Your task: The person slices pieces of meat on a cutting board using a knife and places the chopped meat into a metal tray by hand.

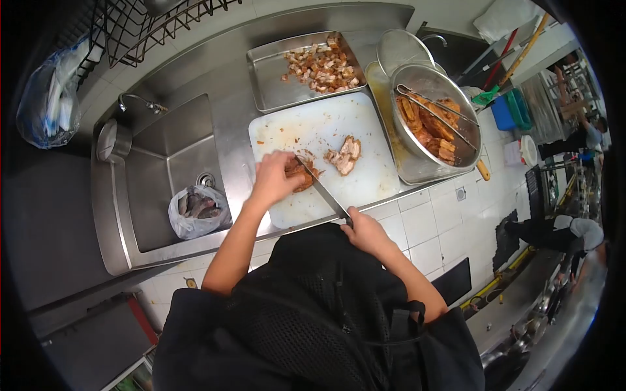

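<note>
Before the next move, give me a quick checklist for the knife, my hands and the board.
1. Knife gripped by its handle in the right hand: ok.
2. Meat held by the left hand: ok.
3. Left fingers clear of the blade: cannot tell; they are close to it, and the exact gap is unclear.
4. Board secured against slipping: cannot tell; its underside is hidden.
5. Room left in the tray: ok; part of its base is bare.

The knife blade [324, 191] is silver-grey — the cutting board [365, 120] white, speckled brown. At two o'clock, meat [412, 116] is orange-brown; at six, clothing [293, 322] is black, mesh-patterned.
</note>
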`<action>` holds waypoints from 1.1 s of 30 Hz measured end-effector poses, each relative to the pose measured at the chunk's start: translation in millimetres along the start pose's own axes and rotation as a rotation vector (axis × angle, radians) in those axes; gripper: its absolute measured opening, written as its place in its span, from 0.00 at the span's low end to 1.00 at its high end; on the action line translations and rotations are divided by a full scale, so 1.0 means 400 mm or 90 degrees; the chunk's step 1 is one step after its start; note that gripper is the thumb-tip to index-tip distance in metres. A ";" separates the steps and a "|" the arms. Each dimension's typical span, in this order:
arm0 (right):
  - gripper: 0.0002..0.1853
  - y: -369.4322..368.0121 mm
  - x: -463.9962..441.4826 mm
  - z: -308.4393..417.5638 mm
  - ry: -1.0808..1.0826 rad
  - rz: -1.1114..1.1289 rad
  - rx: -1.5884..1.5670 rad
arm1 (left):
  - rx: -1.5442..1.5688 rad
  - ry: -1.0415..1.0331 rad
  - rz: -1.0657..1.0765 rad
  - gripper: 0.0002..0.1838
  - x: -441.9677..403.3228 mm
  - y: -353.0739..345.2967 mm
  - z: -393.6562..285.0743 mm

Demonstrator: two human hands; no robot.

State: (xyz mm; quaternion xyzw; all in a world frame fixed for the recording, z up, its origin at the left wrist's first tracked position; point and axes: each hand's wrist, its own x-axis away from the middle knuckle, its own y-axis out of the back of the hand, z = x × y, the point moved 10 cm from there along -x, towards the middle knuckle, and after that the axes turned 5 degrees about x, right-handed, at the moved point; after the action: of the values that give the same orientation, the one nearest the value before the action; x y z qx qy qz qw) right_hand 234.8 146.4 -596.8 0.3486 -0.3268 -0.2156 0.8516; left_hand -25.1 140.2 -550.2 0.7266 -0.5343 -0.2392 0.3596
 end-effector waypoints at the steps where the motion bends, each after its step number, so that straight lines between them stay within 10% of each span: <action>1: 0.18 -0.004 0.010 -0.001 -0.005 0.005 -0.003 | 0.047 0.004 -0.070 0.24 -0.026 0.050 -0.003; 7: 0.16 0.009 0.018 0.012 -0.008 0.007 0.020 | 0.250 -0.220 -0.338 0.18 -0.175 0.212 -0.243; 13: 0.15 0.001 0.018 0.017 -0.034 -0.002 0.043 | 0.039 -0.162 -0.052 0.26 -0.144 -0.167 -0.183; 20: 0.17 0.045 -0.027 -0.016 0.016 0.056 -0.118 | 0.285 -0.124 -0.233 0.23 -0.162 0.068 -0.104; 22: 0.17 0.059 0.010 -0.011 -0.169 0.276 -0.243 | 0.238 -0.031 -0.204 0.26 -0.137 0.091 0.011; 26: 0.14 0.115 0.019 0.029 0.080 0.024 -0.141 | 0.160 -0.013 -0.132 0.33 0.011 0.042 0.063; 33: 0.14 0.141 0.053 0.053 0.021 -0.058 -0.161 | 0.116 -0.015 -0.107 0.50 0.061 -0.030 0.046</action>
State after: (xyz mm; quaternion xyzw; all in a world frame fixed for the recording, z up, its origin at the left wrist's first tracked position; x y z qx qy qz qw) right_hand 242.5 161.5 -535.4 0.2564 -0.2667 -0.2875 0.8835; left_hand -23.9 114.3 -570.1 0.7955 -0.4955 -0.2273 0.2645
